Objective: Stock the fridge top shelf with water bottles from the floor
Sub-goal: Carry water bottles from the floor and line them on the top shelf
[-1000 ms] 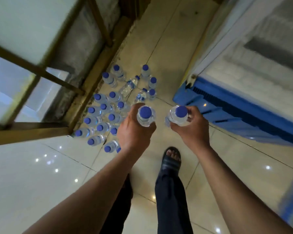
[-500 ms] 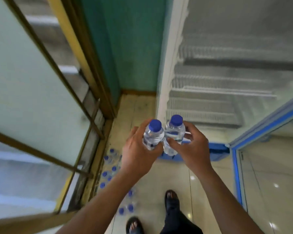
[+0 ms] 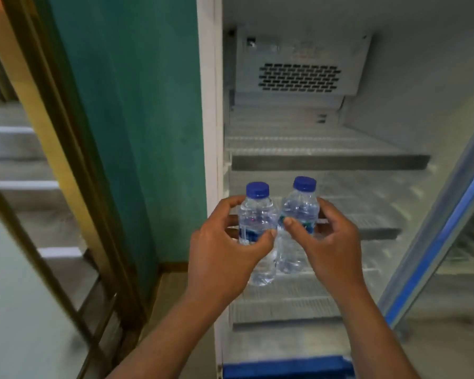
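My left hand (image 3: 222, 255) grips a small clear water bottle with a blue cap (image 3: 255, 214), held upright. My right hand (image 3: 331, 242) grips a second blue-capped bottle (image 3: 301, 206), upright and touching the first. Both bottles are in front of the open fridge, about level with its second wire shelf. The top shelf (image 3: 326, 151) is a bare white wire rack above and behind the bottles, under a vented fan box (image 3: 298, 67). The bottles on the floor are out of view.
The fridge's white left wall (image 3: 210, 132) stands just left of my hands. Its glass door with blue trim (image 3: 433, 242) hangs open at the right. Lower wire shelves (image 3: 285, 305) lie below. A teal wall (image 3: 137, 132) and a wooden-framed glass partition (image 3: 52, 132) are at the left.
My view has swung up from the floor bottles to the fridge interior. Both hands have risen with their bottles and brought them side by side in front of the shelves.
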The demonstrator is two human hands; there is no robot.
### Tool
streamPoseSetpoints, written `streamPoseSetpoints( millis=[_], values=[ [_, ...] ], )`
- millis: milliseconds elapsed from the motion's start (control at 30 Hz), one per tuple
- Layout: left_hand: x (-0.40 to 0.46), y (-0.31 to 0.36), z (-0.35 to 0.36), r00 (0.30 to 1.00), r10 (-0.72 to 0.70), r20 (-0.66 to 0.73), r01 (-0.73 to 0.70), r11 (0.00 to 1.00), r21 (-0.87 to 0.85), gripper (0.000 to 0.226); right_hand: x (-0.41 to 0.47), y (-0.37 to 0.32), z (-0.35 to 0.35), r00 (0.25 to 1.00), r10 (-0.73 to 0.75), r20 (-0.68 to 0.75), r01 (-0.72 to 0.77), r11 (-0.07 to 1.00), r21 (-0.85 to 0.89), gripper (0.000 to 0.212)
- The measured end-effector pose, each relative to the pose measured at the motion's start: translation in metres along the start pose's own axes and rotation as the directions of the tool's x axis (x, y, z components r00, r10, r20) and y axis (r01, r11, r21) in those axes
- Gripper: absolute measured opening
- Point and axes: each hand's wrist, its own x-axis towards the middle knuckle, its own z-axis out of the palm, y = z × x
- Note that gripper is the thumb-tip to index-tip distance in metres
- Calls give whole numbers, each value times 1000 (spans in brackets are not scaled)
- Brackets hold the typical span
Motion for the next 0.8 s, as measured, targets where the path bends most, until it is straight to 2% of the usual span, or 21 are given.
streamPoseSetpoints(
  millis=[167,267,400,500,667,800],
  values=[
    [84,39,22,991,104,-88,-107,994,-33,61,95,-22,-20,989,-124,-78,123,992,-12,28],
    [134,56,32,979,131,-159,-130,991,13,64,149,-28,-27,985,-146,-92,145,989,-15,17],
    [192,69,44,972,142,-189,-128,988,86,66,216,-26,-29,984,-147,-103,139,987,-77,22],
    [229,69,52,973,120,-198,-105,991,86,60,261,-18,-24,989,-118,-94,111,991,-70,30],
    [300,52,67,976,-10,-217,10,1000,2,57,333,5,-4,998,-34,-50,29,995,-94,36],
    [353,28,83,972,-33,-231,53,995,81,52,382,36,21,1000,-1,-19,-1,997,-81,41]
  ],
)
